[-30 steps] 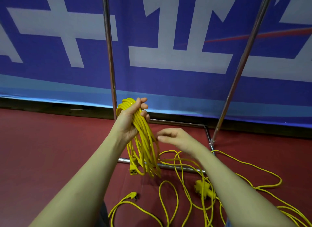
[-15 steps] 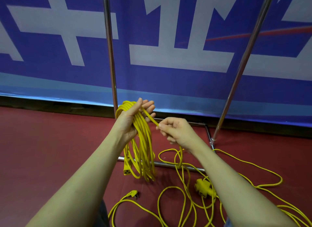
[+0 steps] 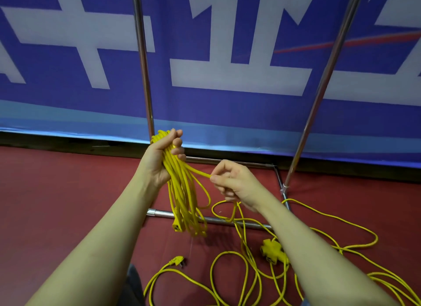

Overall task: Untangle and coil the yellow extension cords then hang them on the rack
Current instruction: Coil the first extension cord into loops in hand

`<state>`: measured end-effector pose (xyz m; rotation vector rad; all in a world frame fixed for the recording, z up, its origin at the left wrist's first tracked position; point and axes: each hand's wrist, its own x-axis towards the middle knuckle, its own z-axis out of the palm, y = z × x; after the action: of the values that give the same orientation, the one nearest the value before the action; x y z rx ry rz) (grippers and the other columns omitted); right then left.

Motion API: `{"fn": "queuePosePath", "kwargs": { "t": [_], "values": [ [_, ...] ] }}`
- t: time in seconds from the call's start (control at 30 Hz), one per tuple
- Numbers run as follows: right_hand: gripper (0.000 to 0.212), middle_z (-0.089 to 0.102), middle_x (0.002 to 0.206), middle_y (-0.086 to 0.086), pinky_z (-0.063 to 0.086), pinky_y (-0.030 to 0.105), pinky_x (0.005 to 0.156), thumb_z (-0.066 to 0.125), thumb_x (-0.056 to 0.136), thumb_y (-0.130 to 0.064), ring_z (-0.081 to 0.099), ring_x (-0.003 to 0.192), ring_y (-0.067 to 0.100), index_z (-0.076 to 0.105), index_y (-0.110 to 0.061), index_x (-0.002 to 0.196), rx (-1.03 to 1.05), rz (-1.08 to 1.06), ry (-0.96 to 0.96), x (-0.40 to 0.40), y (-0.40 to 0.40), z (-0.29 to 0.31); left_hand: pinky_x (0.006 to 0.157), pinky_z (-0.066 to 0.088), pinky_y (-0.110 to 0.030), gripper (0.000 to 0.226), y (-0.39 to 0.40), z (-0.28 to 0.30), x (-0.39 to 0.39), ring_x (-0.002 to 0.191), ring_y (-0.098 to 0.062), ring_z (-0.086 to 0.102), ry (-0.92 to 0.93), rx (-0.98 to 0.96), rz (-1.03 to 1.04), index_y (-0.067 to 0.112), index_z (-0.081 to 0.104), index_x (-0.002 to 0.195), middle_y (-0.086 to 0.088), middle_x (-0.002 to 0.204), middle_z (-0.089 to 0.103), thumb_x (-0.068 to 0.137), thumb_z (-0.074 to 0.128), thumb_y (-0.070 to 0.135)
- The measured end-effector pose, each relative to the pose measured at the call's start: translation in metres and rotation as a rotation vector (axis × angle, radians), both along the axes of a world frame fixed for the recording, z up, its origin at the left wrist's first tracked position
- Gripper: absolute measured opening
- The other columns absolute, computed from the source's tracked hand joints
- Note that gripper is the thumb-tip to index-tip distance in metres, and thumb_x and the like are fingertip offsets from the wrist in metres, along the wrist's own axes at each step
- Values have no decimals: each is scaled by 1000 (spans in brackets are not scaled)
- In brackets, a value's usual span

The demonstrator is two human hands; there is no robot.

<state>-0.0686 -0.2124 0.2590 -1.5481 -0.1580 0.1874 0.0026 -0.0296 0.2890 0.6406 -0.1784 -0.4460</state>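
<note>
While left hand [image 3: 159, 159] grips coil [image 3: 182, 191], right hand [image 3: 234, 182] pinches strand.

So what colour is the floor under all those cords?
Dark red. The floor shows best in the head view, with the loose yellow cords lying on it.

We see open floor [image 3: 57, 203] at the left; at the right, loose cord loops [image 3: 330, 242] and the rack's base bars [image 3: 214, 219] (low, metal) block the way.
</note>
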Motion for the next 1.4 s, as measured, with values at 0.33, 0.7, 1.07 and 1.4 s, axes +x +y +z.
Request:
{"fn": "queuePosePath", "kwargs": {
  "t": [0.33, 0.7, 1.07, 1.4],
  "values": [
    [16, 51, 46, 0, 20, 14, 38, 60, 89, -2, 28, 32, 5, 54, -9, 75, -43, 3, -20, 2, 9, 5, 38, 41, -14, 16, -12, 2, -7, 33, -1, 38, 57, 93, 65, 14, 48, 76, 11, 44, 41, 88, 49, 25],
    [12, 59, 62, -1, 47, 22, 60, 61, 89, -12, 58, 57, 12, 63, -10, 77, -106, 4, 139, 5, -16, -28, 34, 36, -16, 31, -3, 0, 0, 31, -2, 36, -30, 2, -10, 12, 63, 65, 9, 45, 41, 53, 90, 22],
    [18, 31, 49, -7, 17, 15, 39, 58, 91, -11, 21, 41, 4, 56, -8, 74, 33, -225, 204, 14, -17, -10, 35, 28, -15, 14, -5, 7, -10, 30, -1, 29, -70, 195, 49, 12, 54, 78, 9, 42, 36, 85, 50, 23],
    [15, 60, 65, 11, 42, 16, 40, 44, 93, 3, 52, 45, 9, 57, -2, 91, 585, -314, 320, 12, -27, 17, 41, 37, -18, 8, -4, -1, -12, 36, -5, 40, -208, 421, 2, 6, 55, 82, 3, 55, 58, 84, 55, 14]
  ]
}}
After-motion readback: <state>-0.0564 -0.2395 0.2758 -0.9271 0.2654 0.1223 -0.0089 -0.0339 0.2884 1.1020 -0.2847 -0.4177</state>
